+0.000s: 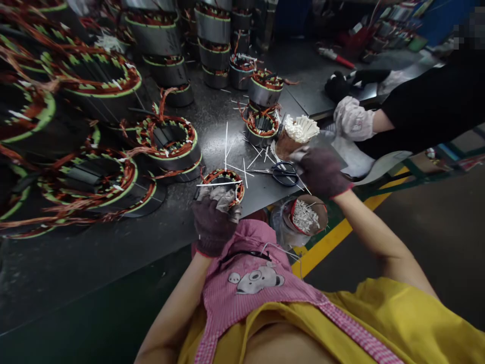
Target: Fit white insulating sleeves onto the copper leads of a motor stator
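My left hand (214, 220), in a dark glove with grey fingertips, pinches a thin white strip (219, 184) laid across a small stator (224, 183) with copper windings at the bench edge. My right hand (321, 172), also in a dark glove, reaches toward a brown cup (293, 139) packed with white strips and seems to touch its side. Black scissors (282, 173) lie on the bench just left of that hand. A second container of white pieces (306, 216) sits below the bench edge.
Many wound stators (168, 139) crowd the dark bench (212, 116), large ones at left, stacked ones at the back. Loose white strips (242, 162) are scattered mid-bench. A co-worker's white-gloved hand (352, 119) and black sleeve are at right. A yellow floor line (333, 237) runs below.
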`<move>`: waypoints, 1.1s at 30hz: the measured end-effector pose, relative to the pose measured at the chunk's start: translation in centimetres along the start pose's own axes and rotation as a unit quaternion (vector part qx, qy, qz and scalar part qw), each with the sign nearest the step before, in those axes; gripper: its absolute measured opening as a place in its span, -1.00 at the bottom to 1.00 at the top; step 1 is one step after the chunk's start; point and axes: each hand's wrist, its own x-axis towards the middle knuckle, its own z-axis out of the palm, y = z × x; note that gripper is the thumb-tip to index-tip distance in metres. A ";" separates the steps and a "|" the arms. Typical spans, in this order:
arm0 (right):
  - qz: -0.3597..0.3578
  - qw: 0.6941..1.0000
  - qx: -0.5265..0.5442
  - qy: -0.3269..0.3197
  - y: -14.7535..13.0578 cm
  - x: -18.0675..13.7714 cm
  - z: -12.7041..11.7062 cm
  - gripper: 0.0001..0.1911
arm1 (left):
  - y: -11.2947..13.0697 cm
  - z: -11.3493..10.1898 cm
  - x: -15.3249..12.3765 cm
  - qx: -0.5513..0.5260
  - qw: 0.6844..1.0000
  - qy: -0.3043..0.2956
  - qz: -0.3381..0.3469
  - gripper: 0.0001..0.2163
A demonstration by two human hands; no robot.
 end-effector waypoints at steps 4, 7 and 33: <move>-0.005 0.983 -0.048 -0.178 -3.1 0.4 3.8 -0.56 | 0.3 1.0 0.2 0.015 0.999 0.016 -0.027 -0.73; 0.035 0.976 -0.076 -0.202 -3.2 1.6 4.2 -0.61 | 0.7 0.8 0.1 0.007 0.999 0.035 -0.015 -0.67; -0.086 0.978 -0.065 -0.180 -7.2 -4.4 -1.2 -0.59 | 1.3 3.5 -2.0 -0.041 0.994 0.089 -0.049 -0.68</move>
